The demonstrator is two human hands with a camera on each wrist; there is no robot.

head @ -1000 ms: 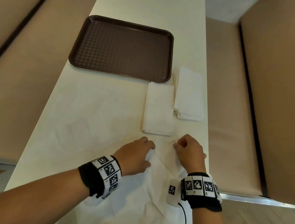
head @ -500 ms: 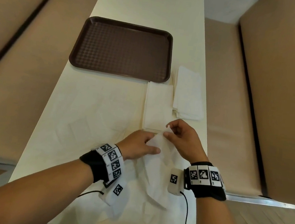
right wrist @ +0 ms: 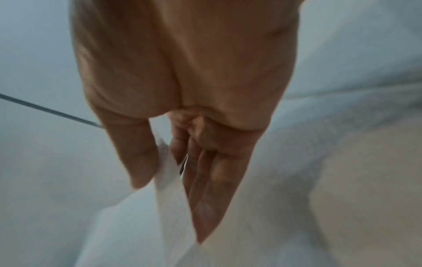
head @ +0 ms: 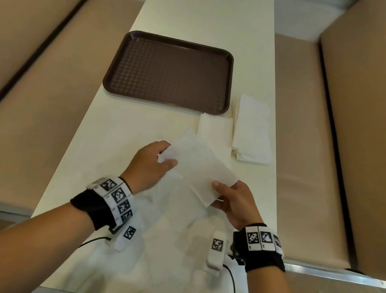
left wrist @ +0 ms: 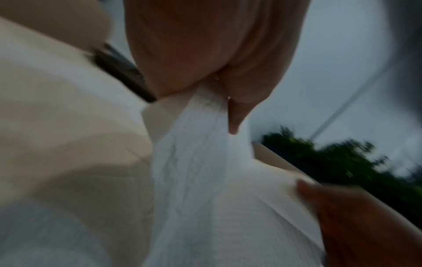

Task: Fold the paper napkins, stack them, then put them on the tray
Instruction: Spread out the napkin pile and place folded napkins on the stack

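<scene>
The paper napkin [head: 197,167], pinched between our left hand [head: 150,163] and right hand [head: 233,202], runs ten to four o'clock, with the folded stack [head: 214,130] at twelve.

Head view looking down over the table [head: 197,15], both wrist views close — all sharing the napkin [head: 199,167]

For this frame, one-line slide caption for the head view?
Both hands pinch a napkin above the table; tray empty.
</scene>
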